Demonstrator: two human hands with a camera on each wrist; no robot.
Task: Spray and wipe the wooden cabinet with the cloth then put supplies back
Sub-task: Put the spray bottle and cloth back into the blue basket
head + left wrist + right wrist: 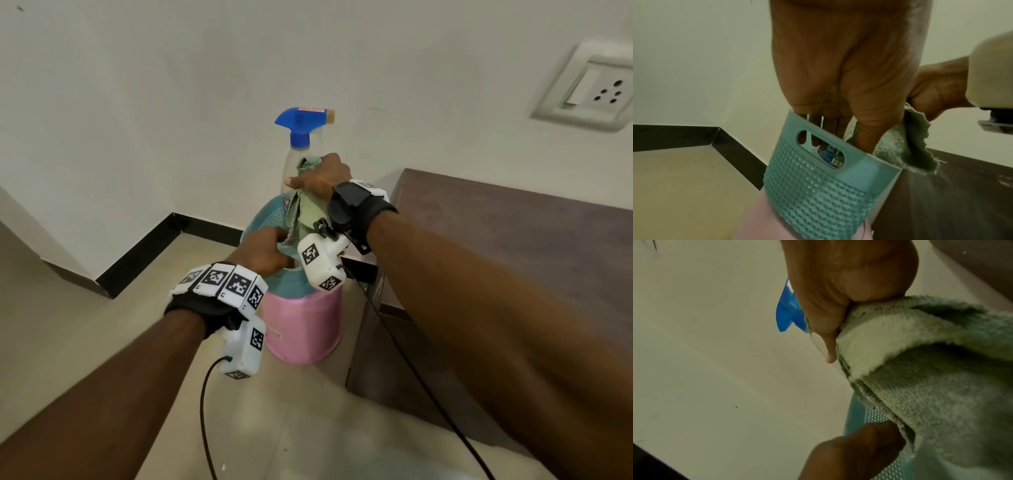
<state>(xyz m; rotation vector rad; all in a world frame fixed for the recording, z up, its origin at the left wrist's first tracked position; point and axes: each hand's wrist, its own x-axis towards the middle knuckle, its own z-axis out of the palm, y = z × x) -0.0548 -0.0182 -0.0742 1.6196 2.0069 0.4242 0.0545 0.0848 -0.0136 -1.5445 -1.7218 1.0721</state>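
Note:
A clear spray bottle (301, 137) with a blue trigger head (787, 313) stands upright in a teal perforated basket (263, 219). My right hand (322, 178) grips a green cloth (305, 209) just above the basket, beside the bottle's neck; the cloth (920, 378) hangs down into the basket. My left hand (274, 246) reaches over the basket's near rim. In the left wrist view its fingers (828, 134) and thumb point down inside the basket (818, 186), next to the cloth's lower end (900, 146). Whether they pinch anything is hidden. The dark wooden cabinet (513, 246) stands right of the basket.
The basket sits on a pink plastic stool (305, 329) on the tiled floor, in a corner with black skirting (144, 250). A wall socket (589, 89) is above the cabinet. Cables run from both wrist cameras towards me.

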